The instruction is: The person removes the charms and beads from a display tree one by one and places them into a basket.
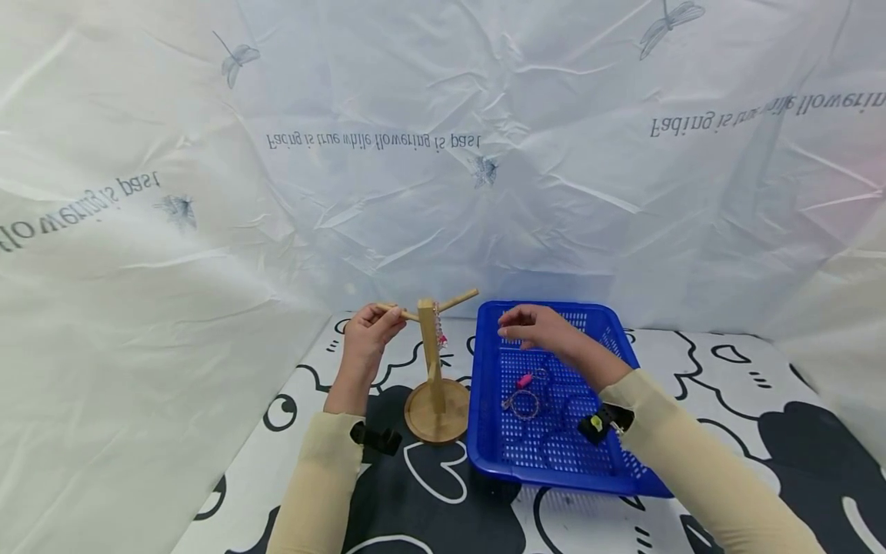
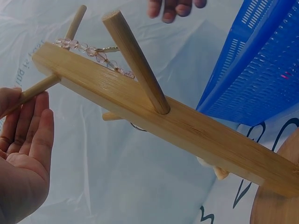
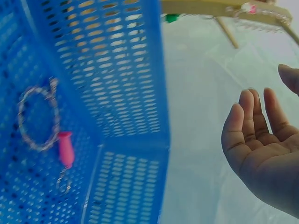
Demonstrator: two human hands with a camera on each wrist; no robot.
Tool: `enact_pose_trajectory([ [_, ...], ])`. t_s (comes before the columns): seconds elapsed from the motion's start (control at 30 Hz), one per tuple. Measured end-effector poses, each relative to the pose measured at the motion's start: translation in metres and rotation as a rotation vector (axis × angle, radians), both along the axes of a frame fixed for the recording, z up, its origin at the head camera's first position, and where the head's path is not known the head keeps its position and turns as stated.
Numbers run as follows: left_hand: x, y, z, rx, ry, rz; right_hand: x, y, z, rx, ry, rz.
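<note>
My left hand (image 1: 368, 332) pinches one peg of a wooden rack (image 1: 431, 350) between thumb and fingers, near the top of its post. The rack has several pegs and a round base (image 1: 418, 419). A pink clear-bead bracelet (image 2: 101, 57) hangs at the upper peg, against the post, with a pinkish charm showing in the head view. Over the blue basket hovers my right hand (image 1: 543, 329), holding nothing, its fingers loosely bent and the thumb apart from them in the right wrist view. The right hand touches neither rack nor basket.
The blue perforated basket (image 1: 484, 400) stands right of the rack. Inside lie a beaded bracelet (image 3: 21, 114) and a pink pendant (image 3: 66, 151) with a small ring. A patterned cloth (image 1: 304, 469) covers the table, and a white printed sheet (image 1: 415, 208) hangs behind.
</note>
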State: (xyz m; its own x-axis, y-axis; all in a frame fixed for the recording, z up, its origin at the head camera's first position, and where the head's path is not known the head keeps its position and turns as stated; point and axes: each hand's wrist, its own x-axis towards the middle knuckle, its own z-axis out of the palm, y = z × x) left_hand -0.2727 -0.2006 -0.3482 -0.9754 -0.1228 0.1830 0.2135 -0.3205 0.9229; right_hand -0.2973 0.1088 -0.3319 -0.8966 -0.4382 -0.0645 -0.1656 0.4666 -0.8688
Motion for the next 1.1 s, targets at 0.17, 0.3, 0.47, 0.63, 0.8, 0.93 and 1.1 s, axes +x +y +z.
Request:
enact_pose_trajectory([
  [0.17, -0.001, 0.000, 0.001, -0.005, -0.006, 0.002, 0.002, -0.009, 0.014, -0.026, 0.031, -0.004],
  [0.3, 0.001, 0.000, 0.001, -0.009, -0.009, 0.011, 0.003, -0.016, 0.021, -0.077, 0.027, -0.025],
  [0.47, 0.003, 0.001, 0.000, -0.016, -0.005, 0.014, 0.003, -0.024, 0.026, -0.137, 0.050, -0.045],
  [0.63, 0.008, 0.003, -0.001, -0.017, -0.008, 0.024, 0.005, -0.030, 0.030, -0.148, 0.072, -0.055],
  [0.8, 0.023, 0.008, -0.002, -0.025, 0.000, 0.049, 0.014, -0.031, 0.034, -0.160, 0.088, -0.044],
  [0.93, 0.034, 0.012, -0.002, -0.020, 0.001, 0.061, 0.020, -0.032, 0.038, -0.173, 0.096, -0.031],
  [1.1, 0.048, 0.018, 0.000, -0.020, 0.001, 0.083, 0.027, -0.032, 0.041, -0.209, 0.092, -0.030],
])
